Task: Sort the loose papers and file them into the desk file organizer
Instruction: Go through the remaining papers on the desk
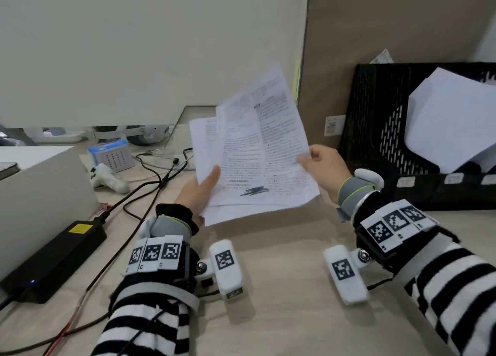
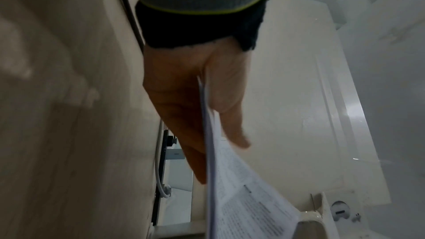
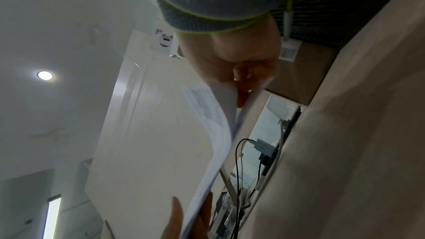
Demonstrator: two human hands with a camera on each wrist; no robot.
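Printed papers (image 1: 252, 151) hang above the tabletop (image 1: 281, 288), left hand (image 1: 200, 192) and right hand (image 1: 324, 167) each pinching an edge, black mesh file organizer (image 1: 375, 119) nearby.

papers (image 1: 252, 151) above desk (image 1: 281, 288) centre | file organizer (image 1: 375, 130) right, seemingly holding sheets | power adapter (image 1: 56, 259) left

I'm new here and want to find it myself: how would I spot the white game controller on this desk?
Start at the big white box on the desk's left side. Just to its right, in front of a small blue-topped box, lies the game controller. It is the only rounded white thing with two grips there; the black cables and the black power brick beside it are dark.
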